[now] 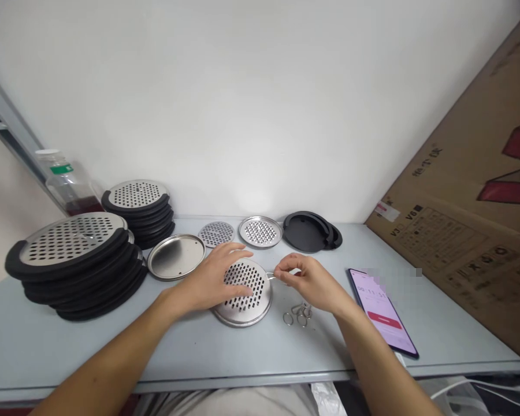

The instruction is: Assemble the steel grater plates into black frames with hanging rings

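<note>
A round metal grater plate (248,309) with rows of holes lies on the table in front of me. My left hand (219,276) is over its left side, fingers stretched apart, the thumb across the holes; whether the fingertips touch it I cannot tell. At the plate's right edge my right hand (301,280) pinches a thin wire loop (271,277) between thumb and forefinger. Below that hand lie several small metal rings (302,319). Behind the plate are a flat perforated disc (216,233), another rimmed grater plate (260,232) and a plain metal dish (176,256).
Two stacks of black-rimmed graters (75,277) (137,216) stand at left, near a bottle (71,188). Black plastic rings (305,234) lie by the wall. A phone (383,312) running a timer and a large cardboard box (468,219) are at right.
</note>
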Demonstrator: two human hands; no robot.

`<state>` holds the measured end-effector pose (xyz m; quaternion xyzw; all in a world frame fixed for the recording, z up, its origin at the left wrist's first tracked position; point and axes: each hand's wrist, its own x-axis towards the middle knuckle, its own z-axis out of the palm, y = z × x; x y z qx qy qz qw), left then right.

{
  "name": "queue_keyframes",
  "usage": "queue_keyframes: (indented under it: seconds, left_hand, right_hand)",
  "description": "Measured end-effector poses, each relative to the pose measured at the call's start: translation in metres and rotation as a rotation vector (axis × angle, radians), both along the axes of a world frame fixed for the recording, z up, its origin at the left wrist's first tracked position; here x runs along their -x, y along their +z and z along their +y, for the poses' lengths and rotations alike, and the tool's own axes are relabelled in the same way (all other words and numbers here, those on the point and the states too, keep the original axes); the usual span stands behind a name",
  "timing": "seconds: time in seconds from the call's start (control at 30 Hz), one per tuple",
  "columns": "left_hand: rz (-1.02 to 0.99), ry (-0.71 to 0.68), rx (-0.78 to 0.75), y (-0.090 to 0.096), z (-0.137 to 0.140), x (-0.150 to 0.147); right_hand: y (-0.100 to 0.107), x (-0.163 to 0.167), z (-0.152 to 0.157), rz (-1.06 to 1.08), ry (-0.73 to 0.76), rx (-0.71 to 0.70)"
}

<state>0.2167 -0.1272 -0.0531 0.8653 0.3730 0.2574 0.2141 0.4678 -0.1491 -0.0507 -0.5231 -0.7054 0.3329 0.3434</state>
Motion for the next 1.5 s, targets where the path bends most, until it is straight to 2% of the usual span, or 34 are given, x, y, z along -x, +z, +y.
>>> queue_keyframes:
  seconds: [0.1, 0.2, 0.37, 0.53, 0.63, 0.7, 0.87, 1.03, 1.2, 1.33, 1.5]
  left_hand:
    - [0.187, -0.055, 0.131, -0.002, 0.005, 0.012]
    - [0.283, -0.128, 0.224, -0.007, 0.007, 0.015]
    - [0.329, -0.171, 0.298, -0.015, 0.005, 0.012]
    - [0.345, -0.138, 0.318, -0.018, 0.002, 0.014]
    - [0.331, -0.134, 0.315, -0.019, 0.001, 0.015]
    - [0.319, -0.131, 0.313, -0.02, 0.001, 0.015]
    - [0.283, -0.114, 0.31, -0.024, 0.001, 0.015]
    - [0.277, -0.118, 0.317, -0.026, 0.001, 0.016]
    - [0.275, -0.118, 0.33, -0.024, 0.0, 0.015]
    - [0.273, -0.118, 0.323, -0.025, 0.001, 0.015]
    - [0.269, -0.12, 0.327, -0.026, 0.0, 0.016]
  right_hand:
    - [-0.004, -0.016, -0.004, -0.106, -0.013, -0.041]
    - [-0.012, -0.025, -0.008, -0.114, 0.011, -0.032]
    - [-0.018, -0.026, -0.008, -0.306, 0.072, 0.079]
    - [-0.008, -0.025, -0.001, -0.43, 0.066, 0.199]
    - [-0.001, -0.019, 0.014, -0.598, -0.085, 0.104]
    - [0.001, -0.012, 0.031, -0.745, -0.262, 0.028]
    - [-0.012, -0.003, 0.071, -0.875, -0.511, -0.087]
    - [-0.036, -0.016, 0.078, -0.954, -0.578, -0.161]
    - [-0.049, -0.022, 0.081, -1.005, -0.565, -0.222]
    - [-0.049, -0.018, 0.082, -1.008, -0.589, -0.277]
    - [-0.035, -0.024, 0.077, -0.959, -0.753, -0.352]
